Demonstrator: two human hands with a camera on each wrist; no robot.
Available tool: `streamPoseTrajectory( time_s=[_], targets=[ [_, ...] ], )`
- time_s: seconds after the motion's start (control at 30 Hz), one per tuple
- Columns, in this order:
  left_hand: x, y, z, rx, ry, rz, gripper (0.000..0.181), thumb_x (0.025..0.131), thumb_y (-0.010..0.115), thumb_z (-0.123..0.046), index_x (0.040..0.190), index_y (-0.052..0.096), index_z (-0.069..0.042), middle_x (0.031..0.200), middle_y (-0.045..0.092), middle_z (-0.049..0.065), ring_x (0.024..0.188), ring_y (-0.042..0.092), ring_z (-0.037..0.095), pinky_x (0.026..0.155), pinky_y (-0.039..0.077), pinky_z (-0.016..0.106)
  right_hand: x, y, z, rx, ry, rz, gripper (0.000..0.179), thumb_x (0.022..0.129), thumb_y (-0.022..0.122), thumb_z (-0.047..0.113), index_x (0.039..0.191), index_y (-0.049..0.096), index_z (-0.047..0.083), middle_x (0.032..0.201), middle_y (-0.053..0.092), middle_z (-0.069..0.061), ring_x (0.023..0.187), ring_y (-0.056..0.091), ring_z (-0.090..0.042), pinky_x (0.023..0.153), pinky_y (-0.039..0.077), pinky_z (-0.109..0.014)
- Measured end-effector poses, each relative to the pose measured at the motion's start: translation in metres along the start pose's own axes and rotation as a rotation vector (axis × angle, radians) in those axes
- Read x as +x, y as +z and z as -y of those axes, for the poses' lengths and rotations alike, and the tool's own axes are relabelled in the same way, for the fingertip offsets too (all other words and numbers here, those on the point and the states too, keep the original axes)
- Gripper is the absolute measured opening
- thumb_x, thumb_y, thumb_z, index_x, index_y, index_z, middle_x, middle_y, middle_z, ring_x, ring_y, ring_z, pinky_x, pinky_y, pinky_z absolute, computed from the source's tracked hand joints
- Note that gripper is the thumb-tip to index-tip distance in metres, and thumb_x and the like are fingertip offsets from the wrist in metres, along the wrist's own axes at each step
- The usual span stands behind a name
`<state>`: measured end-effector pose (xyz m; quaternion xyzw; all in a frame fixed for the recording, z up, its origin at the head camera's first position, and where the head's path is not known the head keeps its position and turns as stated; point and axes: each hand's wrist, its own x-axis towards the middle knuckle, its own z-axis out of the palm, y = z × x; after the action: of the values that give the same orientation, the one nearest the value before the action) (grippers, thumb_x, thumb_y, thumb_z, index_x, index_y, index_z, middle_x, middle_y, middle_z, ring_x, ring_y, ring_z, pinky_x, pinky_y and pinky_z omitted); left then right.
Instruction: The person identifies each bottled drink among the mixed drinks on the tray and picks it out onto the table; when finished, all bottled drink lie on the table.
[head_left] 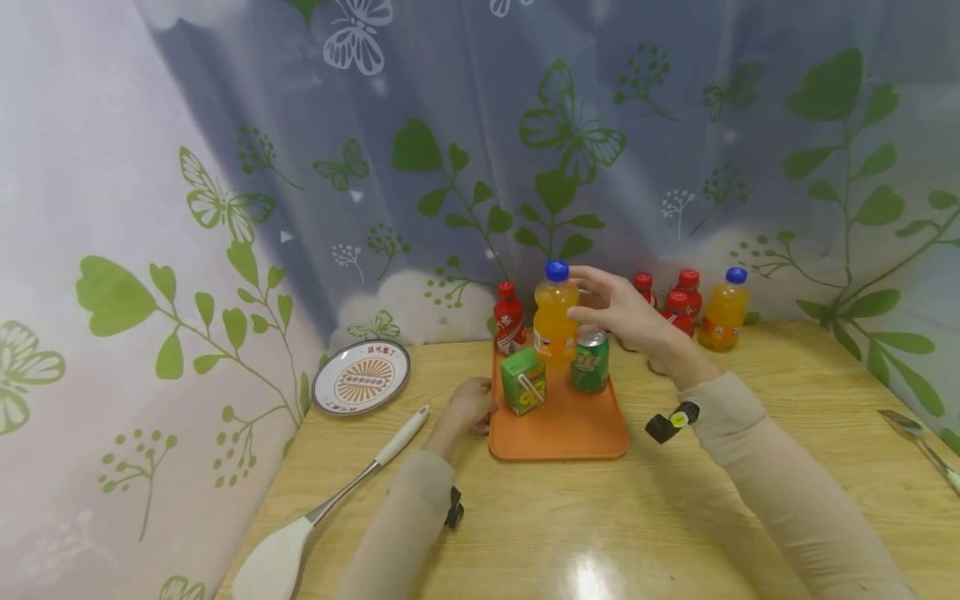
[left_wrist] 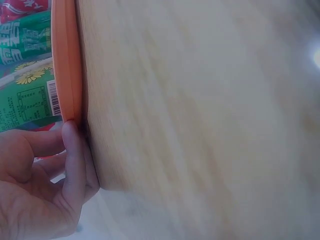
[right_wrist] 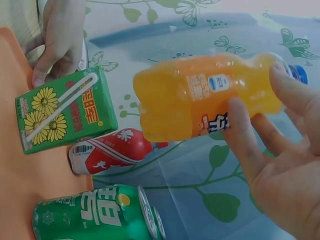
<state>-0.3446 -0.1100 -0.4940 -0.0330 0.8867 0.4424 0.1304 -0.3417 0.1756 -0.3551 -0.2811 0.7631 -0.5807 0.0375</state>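
My right hand (head_left: 624, 310) grips a bottle of orange drink (head_left: 553, 327) with a blue cap near its top. The bottle is upright, above the back half of an orange tray (head_left: 561, 440). In the right wrist view the bottle's bottom (right_wrist: 142, 107) shows free of the tray. My left hand (head_left: 471, 403) pinches the tray's left rim (left_wrist: 69, 65) between thumb and fingers. A green drink carton (head_left: 519, 390) with a white straw, a green can (head_left: 590, 368) and a red bottle (head_left: 509, 321) stand on the tray.
Right of the tray stand several red-capped bottles (head_left: 687, 292) and another orange drink bottle (head_left: 723, 312). A patterned plate (head_left: 362, 377) and a white-headed turner (head_left: 272, 560) lie to the left. A metal utensil (head_left: 911, 427) lies at the far right. A printed curtain (head_left: 480, 92) hangs behind.
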Motion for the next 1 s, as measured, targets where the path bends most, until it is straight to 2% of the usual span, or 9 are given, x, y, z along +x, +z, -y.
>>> streamPoseTrajectory(
  time_s=[0.07,0.17,0.3,0.4,0.6,0.77,1.0],
  targets=[
    [0.000,0.000,0.000,-0.001,0.005,0.000,0.062,0.092,0.062,0.004,0.153,0.051,0.000,0.101,0.067,0.017,0.062,0.058,0.014,0.045,0.058,0.020,-0.003,-0.001,0.002,-0.027,-0.017,0.017,0.057,0.104,0.068,0.016,0.156,0.047,0.015,0.154,0.052,-0.016,0.131,0.064,-0.027,0.089,0.069,-0.042],
    [0.000,-0.001,0.001,-0.002,0.014,-0.005,0.062,0.091,0.063,0.004,0.152,0.052,0.000,0.103,0.067,0.018,0.060,0.058,0.014,0.044,0.059,0.021,-0.006,-0.003,0.004,-0.057,-0.032,0.030,0.055,0.103,0.068,0.017,0.154,0.047,0.014,0.152,0.052,-0.018,0.111,0.067,-0.016,0.076,0.067,-0.034],
    [0.002,-0.001,0.003,-0.013,0.022,-0.004,0.062,0.091,0.063,0.004,0.152,0.053,0.000,0.109,0.068,0.021,0.059,0.059,0.014,0.044,0.059,0.021,-0.010,-0.003,0.006,-0.067,-0.015,0.020,0.056,0.103,0.069,0.018,0.155,0.046,0.013,0.155,0.050,-0.019,0.109,0.062,-0.008,0.061,0.061,-0.031],
    [0.004,0.000,0.005,-0.019,0.022,0.002,0.063,0.091,0.063,0.004,0.152,0.052,0.000,0.111,0.069,0.023,0.059,0.059,0.014,0.044,0.060,0.022,-0.013,-0.003,0.006,-0.026,0.005,0.001,0.055,0.103,0.068,0.016,0.154,0.047,0.013,0.154,0.051,-0.016,0.117,0.065,-0.007,0.064,0.065,-0.032],
    [0.005,0.000,0.004,-0.012,0.009,0.000,0.062,0.091,0.064,0.003,0.152,0.052,-0.001,0.117,0.068,0.024,0.062,0.060,0.015,0.046,0.060,0.022,-0.019,-0.007,0.008,0.038,-0.008,-0.010,0.048,0.103,0.068,0.014,0.149,0.051,0.019,0.146,0.053,-0.005,0.113,0.069,-0.010,0.068,0.068,-0.033],
    [0.006,0.001,0.004,-0.004,0.011,0.004,0.062,0.092,0.064,0.003,0.153,0.051,0.000,0.109,0.068,0.021,0.062,0.060,0.015,0.045,0.059,0.021,-0.023,-0.015,0.007,0.058,-0.018,0.009,0.048,0.104,0.067,0.013,0.148,0.051,0.021,0.145,0.054,0.001,0.113,0.069,-0.010,0.071,0.070,-0.037],
    [0.002,0.000,0.003,-0.036,-0.009,0.018,0.063,0.095,0.062,0.002,0.156,0.048,-0.003,0.100,0.067,0.015,0.065,0.060,0.014,0.049,0.060,0.022,-0.032,-0.026,0.005,0.164,-0.071,0.037,0.047,0.103,0.064,0.003,0.147,0.053,0.017,0.137,0.062,0.002,0.107,0.072,-0.016,0.069,0.071,-0.039]
  ],
)
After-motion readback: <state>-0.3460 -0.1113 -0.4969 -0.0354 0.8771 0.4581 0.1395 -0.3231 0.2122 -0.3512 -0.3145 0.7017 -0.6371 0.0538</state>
